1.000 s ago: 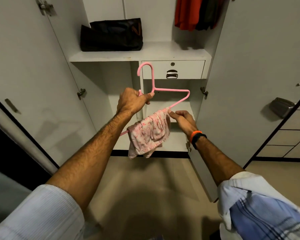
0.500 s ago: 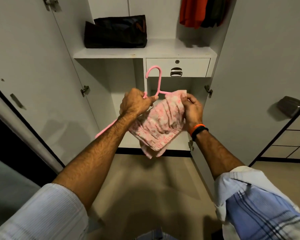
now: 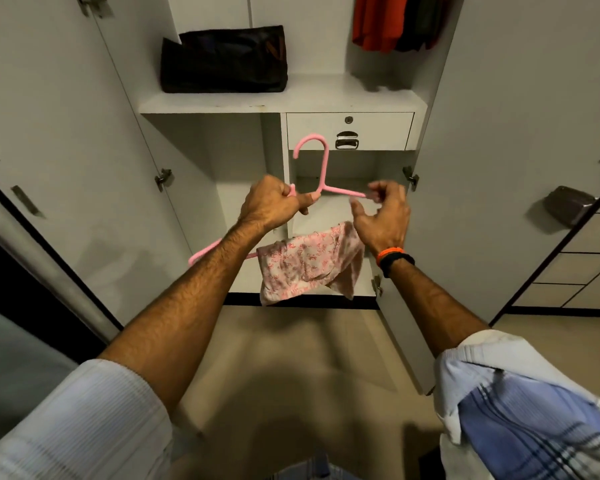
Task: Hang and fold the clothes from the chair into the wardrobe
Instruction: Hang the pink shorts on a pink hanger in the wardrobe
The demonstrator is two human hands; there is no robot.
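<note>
A moment ago our right hand [image 3: 381, 216] held the small pink flowered cloth [image 3: 309, 263] up high; now the cloth hangs low on the thin pink plastic hanger [image 3: 321, 168], so it looks ready to go into the white wardrobe [image 3: 278, 98]. Our left hand [image 3: 271, 202] grips the hanger tight, and our right hand pinches its end. We count one hanger, one pink cloth, one black bag [image 3: 224, 60] and two dark hanging shirts [image 3: 395, 19].
</note>
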